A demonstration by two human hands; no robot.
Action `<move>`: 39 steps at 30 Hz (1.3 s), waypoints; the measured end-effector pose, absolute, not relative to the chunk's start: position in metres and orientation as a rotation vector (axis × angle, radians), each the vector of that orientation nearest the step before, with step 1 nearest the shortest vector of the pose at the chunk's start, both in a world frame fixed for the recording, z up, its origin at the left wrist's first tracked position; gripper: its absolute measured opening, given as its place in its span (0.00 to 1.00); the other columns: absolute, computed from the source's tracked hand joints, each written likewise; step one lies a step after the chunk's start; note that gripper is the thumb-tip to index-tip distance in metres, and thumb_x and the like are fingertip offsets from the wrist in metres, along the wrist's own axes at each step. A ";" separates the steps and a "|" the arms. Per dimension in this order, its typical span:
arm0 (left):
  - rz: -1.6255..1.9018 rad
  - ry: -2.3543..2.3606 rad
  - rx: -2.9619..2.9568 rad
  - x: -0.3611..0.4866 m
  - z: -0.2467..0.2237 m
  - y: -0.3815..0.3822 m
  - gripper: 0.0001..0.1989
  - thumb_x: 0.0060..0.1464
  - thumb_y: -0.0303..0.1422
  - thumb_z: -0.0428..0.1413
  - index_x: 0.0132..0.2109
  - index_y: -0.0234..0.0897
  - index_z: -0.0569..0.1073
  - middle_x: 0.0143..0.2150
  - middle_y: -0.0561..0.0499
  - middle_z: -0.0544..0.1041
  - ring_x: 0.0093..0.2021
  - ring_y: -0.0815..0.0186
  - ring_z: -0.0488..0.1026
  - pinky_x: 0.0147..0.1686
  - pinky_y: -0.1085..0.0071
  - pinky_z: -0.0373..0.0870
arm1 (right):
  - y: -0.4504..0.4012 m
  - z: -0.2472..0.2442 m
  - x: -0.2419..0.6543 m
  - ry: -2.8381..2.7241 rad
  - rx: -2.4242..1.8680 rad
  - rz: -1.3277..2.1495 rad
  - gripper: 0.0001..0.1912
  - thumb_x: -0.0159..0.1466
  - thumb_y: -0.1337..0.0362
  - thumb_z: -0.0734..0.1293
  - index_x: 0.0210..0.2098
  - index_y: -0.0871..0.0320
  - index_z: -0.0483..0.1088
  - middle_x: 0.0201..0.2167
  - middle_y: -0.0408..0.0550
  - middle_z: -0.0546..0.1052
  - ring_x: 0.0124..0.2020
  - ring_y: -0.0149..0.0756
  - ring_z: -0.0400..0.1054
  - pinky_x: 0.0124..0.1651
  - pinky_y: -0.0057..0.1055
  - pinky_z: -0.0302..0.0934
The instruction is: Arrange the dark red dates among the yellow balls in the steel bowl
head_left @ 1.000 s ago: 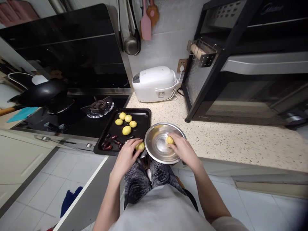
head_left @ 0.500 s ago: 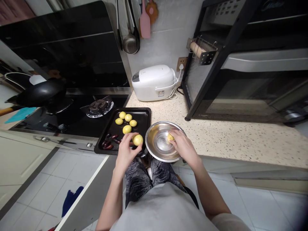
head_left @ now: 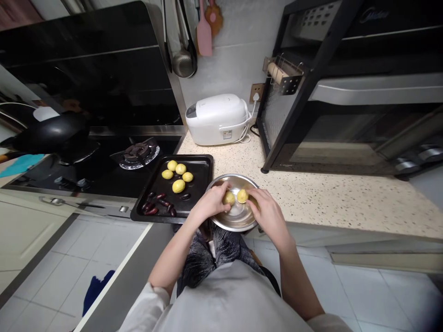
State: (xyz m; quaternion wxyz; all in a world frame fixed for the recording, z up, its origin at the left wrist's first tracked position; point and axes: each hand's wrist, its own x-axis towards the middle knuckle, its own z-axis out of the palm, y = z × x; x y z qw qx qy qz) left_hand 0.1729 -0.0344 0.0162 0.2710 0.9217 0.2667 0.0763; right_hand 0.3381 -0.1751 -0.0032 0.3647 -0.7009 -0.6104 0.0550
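Over the steel bowl, my left hand grips a smooth yellow ball, about lemon size. My right hand pinches a second yellow lump with an uneven top, close beside the first and also within the bowl's rim. I cannot tell what the balls are made of. To the left is a black baking tray. Several yellow balls sit toward its back, and several dark red, glossy oval pieces lie near its front.
A white rice cooker stands behind the tray and bowl. To its right rises a black rack with an oven. The gas burner and a black wok are on the left. An open drawer front juts out below the tray.
My left hand has carried its yellow ball from above the tray rightward into the bowl. The right hand's lump has turned up and shows more. The camera view has shifted slightly.
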 end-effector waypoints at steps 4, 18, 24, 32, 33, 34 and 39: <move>0.226 0.681 2.539 0.183 0.019 -0.025 0.15 0.58 0.28 0.60 0.52 0.35 0.72 0.45 0.44 0.80 0.47 0.55 0.78 0.50 0.60 0.74 | -0.176 -0.004 0.338 -1.565 -1.793 0.136 0.15 0.71 0.68 0.59 0.52 0.56 0.74 0.52 0.55 0.79 0.55 0.49 0.72 0.58 0.49 0.68; 0.618 0.630 2.455 0.179 0.008 -0.033 0.08 0.66 0.24 0.54 0.49 0.35 0.75 0.49 0.43 0.78 0.50 0.58 0.78 0.53 0.62 0.75 | -0.163 -0.013 0.327 -1.820 -1.720 0.137 0.23 0.76 0.64 0.55 0.66 0.53 0.70 0.65 0.54 0.73 0.67 0.48 0.65 0.67 0.54 0.62; 0.900 0.896 2.407 0.132 0.014 -0.024 0.13 0.68 0.25 0.50 0.55 0.39 0.75 0.57 0.43 0.76 0.59 0.58 0.74 0.62 0.58 0.71 | -0.161 -0.019 0.327 -1.823 -1.728 0.085 0.23 0.76 0.65 0.54 0.63 0.55 0.72 0.63 0.55 0.75 0.65 0.50 0.67 0.66 0.54 0.63; 0.811 1.639 2.324 0.068 -0.025 0.016 0.21 0.58 0.27 0.61 0.59 0.36 0.73 0.55 0.37 0.75 0.57 0.45 0.73 0.60 0.44 0.70 | -0.161 -0.019 0.323 -1.828 -1.732 0.052 0.23 0.76 0.64 0.54 0.63 0.56 0.73 0.62 0.57 0.76 0.64 0.51 0.68 0.65 0.55 0.63; 0.809 1.628 2.313 0.066 -0.028 0.017 0.22 0.58 0.26 0.60 0.59 0.36 0.73 0.55 0.38 0.75 0.56 0.46 0.73 0.59 0.44 0.70 | -0.161 -0.019 0.323 -1.827 -1.732 0.052 0.23 0.76 0.64 0.54 0.63 0.55 0.73 0.62 0.57 0.76 0.64 0.51 0.68 0.65 0.55 0.63; 0.819 1.610 2.303 0.065 -0.030 0.019 0.22 0.58 0.25 0.60 0.60 0.37 0.73 0.54 0.38 0.74 0.56 0.46 0.74 0.59 0.44 0.70 | -0.161 -0.019 0.323 -1.823 -1.730 0.050 0.23 0.75 0.64 0.54 0.63 0.54 0.72 0.61 0.56 0.76 0.64 0.51 0.68 0.65 0.55 0.64; 1.006 1.421 2.219 0.071 -0.018 0.008 0.22 0.55 0.26 0.62 0.57 0.39 0.76 0.53 0.43 0.70 0.54 0.53 0.74 0.55 0.54 0.75 | -0.161 -0.017 0.322 -1.815 -1.726 0.048 0.22 0.76 0.64 0.55 0.62 0.53 0.73 0.61 0.55 0.76 0.64 0.50 0.68 0.65 0.55 0.64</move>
